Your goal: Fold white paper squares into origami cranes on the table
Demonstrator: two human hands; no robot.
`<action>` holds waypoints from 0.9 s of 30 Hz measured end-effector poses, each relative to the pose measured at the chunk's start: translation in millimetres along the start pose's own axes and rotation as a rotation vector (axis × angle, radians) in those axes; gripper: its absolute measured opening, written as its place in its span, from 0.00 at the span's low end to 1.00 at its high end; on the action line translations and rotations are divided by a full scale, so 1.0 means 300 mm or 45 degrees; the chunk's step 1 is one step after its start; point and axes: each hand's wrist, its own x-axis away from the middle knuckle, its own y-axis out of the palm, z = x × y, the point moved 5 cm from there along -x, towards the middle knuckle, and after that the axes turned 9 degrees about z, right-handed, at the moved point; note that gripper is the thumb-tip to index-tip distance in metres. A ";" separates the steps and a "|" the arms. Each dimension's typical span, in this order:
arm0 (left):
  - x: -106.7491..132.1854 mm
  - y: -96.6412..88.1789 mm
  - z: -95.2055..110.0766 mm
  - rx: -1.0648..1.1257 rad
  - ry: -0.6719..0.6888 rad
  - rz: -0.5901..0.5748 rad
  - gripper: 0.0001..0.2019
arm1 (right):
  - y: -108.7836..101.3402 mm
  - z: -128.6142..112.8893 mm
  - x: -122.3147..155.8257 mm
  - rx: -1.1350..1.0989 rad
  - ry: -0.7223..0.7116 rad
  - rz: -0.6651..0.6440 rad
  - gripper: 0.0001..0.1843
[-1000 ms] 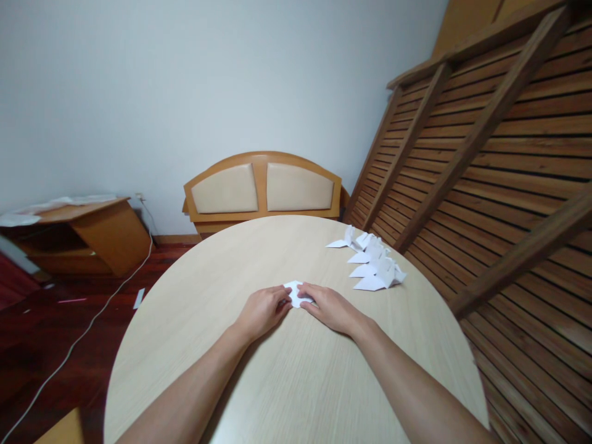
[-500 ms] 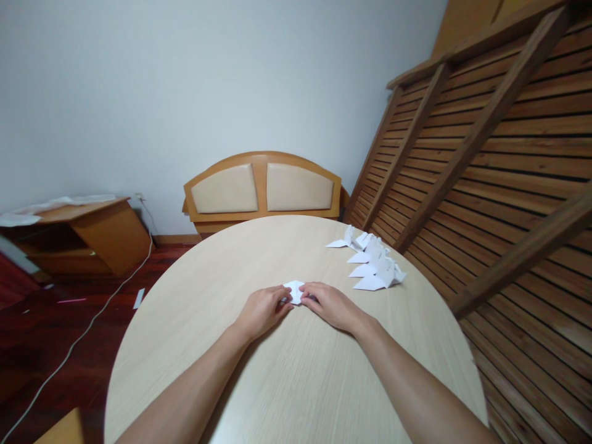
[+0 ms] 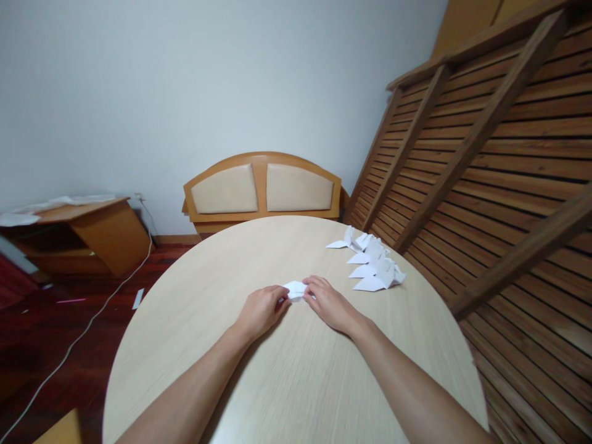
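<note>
A small folded piece of white paper [image 3: 296, 288] lies near the middle of the round pale wooden table [image 3: 287, 370]. My left hand [image 3: 261, 310] has its fingers curled and pinched on the paper's left edge. From the right, my right hand [image 3: 329, 303] presses its fingertips onto the same paper. Most of the paper is hidden under the fingers.
Several finished white folded paper figures [image 3: 372, 262] sit in a cluster at the table's far right. A wooden chair with beige pads [image 3: 263, 188] stands behind the table. A slatted wooden frame [image 3: 485, 160] leans on the right. A low wooden cabinet [image 3: 83, 234] and a white cable [image 3: 92, 314] are at left.
Both hands have shifted slightly away from me on the paper, and the right hand's fingertips moved a little further up over it. The paper stays in the same spot.
</note>
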 end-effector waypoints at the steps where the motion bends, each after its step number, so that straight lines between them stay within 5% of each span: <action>1: 0.000 0.001 -0.002 0.005 -0.002 0.004 0.08 | 0.002 0.001 0.000 -0.007 0.007 0.005 0.06; 12: 0.011 0.021 -0.001 0.028 0.182 0.002 0.21 | -0.007 -0.008 -0.008 0.022 0.001 0.017 0.09; 19: 0.013 0.016 0.026 -0.039 0.259 0.007 0.19 | -0.016 -0.025 -0.012 0.090 -0.081 0.025 0.12; 27: 0.041 0.066 0.002 -0.112 0.133 -0.259 0.29 | 0.019 -0.029 0.007 0.135 -0.074 -0.197 0.21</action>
